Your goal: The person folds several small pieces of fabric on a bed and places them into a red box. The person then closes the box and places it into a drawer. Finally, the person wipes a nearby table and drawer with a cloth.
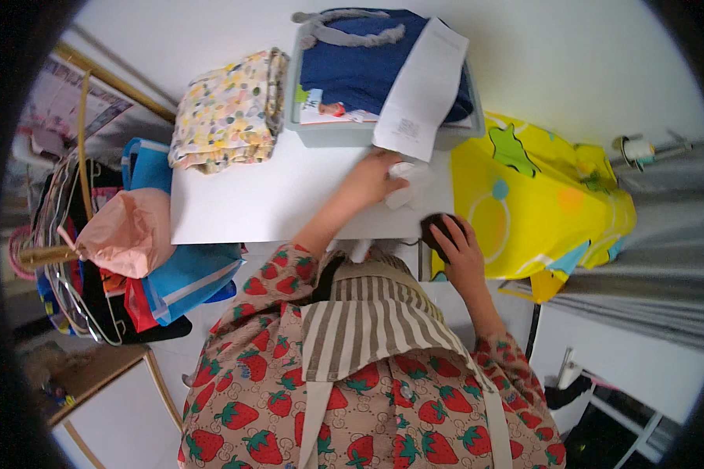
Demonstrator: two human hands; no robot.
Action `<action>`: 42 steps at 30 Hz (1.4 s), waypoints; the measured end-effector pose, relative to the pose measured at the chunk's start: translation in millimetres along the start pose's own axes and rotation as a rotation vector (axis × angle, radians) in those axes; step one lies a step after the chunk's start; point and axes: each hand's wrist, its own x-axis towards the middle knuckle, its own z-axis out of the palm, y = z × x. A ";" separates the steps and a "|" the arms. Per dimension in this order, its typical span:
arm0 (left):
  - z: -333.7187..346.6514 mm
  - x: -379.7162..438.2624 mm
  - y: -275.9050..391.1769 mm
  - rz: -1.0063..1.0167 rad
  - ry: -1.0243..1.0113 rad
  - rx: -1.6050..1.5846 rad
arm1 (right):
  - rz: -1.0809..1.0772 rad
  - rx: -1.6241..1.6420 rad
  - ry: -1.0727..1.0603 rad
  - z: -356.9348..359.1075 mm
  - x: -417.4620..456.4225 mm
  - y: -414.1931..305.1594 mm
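My left hand (371, 179) is over the white tabletop (235, 205), with its thumb and fingers on a crumpled, whitish, thin sheet (406, 186), either tissue or clear plastic. Just above that hand hangs the lower end of a long white paper strip (420, 88), which bears printing and lies across a grey-green plastic bin (322, 138). My right hand (465, 255) grips a dark brown, soft-looking object (433, 230) at the table's front right corner. Its exact kind is hard to tell, since my fingers cover part of it.
Dark blue cloth (352, 70) and a grey fuzzy headband (352, 32) fill the bin. Folded floral fabric (229, 111) sits left of it. Yellow patterned cloth (539, 205) borders the table's right side. Hangers, a pink bag (132, 231) and a blue bag (194, 275) crowd the left.
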 end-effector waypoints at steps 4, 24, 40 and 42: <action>-30.0 -14.2 22.8 0.029 0.181 0.427 | 0.189 0.263 -0.089 -25.3 -18.6 -7.4; -217.2 -38.7 -114.7 -0.590 0.948 -1.697 | -0.331 0.217 -0.057 71.5 147.0 -184.3; -354.9 -35.6 4.2 0.010 1.041 -1.330 | -0.193 0.129 0.224 148.5 293.4 -219.5; -367.1 -51.5 22.5 0.090 1.106 -1.326 | -0.089 0.026 0.311 166.4 342.1 -215.4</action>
